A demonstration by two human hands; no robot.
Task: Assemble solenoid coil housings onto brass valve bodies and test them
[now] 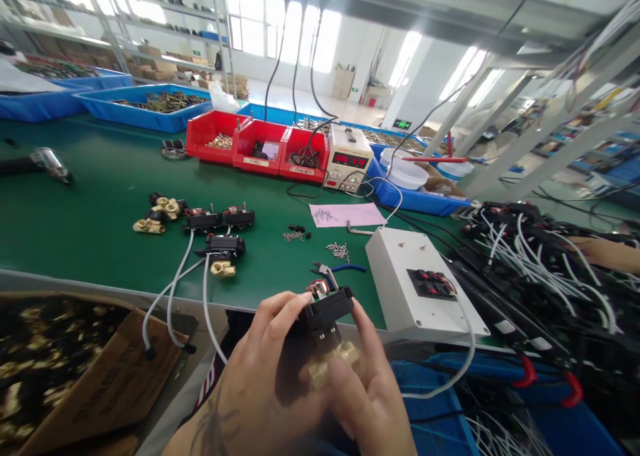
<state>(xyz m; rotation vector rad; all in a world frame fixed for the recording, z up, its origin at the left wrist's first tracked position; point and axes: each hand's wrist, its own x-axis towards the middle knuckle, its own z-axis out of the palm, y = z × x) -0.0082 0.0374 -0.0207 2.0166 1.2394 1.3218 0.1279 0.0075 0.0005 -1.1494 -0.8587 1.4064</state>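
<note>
Open green tabletop [120,159] spreads left; pliers [343,268] and white box [400,269] obstruct the right.

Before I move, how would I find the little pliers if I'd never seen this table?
On the green table, find the big white box with the black panel on top. Look just left of it for the pliers. They have a blue handle, while the little screws heaped behind them are silver.

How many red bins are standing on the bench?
3, side by side along the far side of the bench: the left bin, the middle bin, and the right bin beside the power supply. None seems hidden.
</note>
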